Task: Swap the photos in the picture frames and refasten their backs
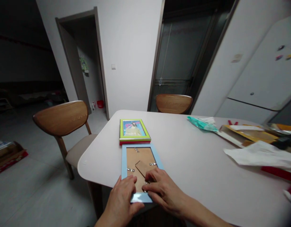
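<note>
A light blue picture frame [124,160] lies face down at the table's near edge, its brown backing board [133,156] facing up. Small metal clips [136,150] sit along the sides of the backing, and a stand flap shows in its middle. My left hand [123,197] grips the frame's lower left corner, thumb at the bottom edge. Bent over the lower right part of the backing, my right hand [163,190] has its fingers closed at the bottom metal clip [145,188], which they partly cover. Beyond the blue frame lies a stack of picture frames [121,137], a green one with a photo on top.
The white table [183,151] carries a teal and white plastic wrapper [202,124], an open cardboard package [249,134] and white paper [261,153] at right. Wooden chairs stand at the left [62,118] and at the far side [174,103].
</note>
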### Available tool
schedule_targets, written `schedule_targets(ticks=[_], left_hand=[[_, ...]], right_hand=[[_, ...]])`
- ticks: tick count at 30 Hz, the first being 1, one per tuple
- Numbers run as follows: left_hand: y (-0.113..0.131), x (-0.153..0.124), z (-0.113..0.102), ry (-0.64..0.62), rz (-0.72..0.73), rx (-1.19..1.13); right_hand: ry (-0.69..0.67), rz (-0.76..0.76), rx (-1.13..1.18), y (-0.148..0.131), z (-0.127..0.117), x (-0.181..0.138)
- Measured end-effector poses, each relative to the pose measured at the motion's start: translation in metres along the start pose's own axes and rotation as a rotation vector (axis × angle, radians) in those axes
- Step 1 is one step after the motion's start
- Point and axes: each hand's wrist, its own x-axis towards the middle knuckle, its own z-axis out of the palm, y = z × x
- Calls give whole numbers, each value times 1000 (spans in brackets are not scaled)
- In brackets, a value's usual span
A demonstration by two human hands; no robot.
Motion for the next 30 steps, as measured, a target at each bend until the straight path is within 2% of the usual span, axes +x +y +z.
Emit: schedule_targets(ticks=[7, 15, 26, 30], left_hand=[[1, 0, -4, -21, -7, 1], [2, 0, -8, -8, 4, -23], [-1, -1, -9, -28, -7, -47], [6, -3, -9, -36, -9, -10]], right_hand=[[-17, -71, -2, -1, -1, 3], [15, 62, 25, 8, 14, 18], [-99, -63, 80, 9, 3, 11], [-48, -47, 151, 5, 2, 9]])
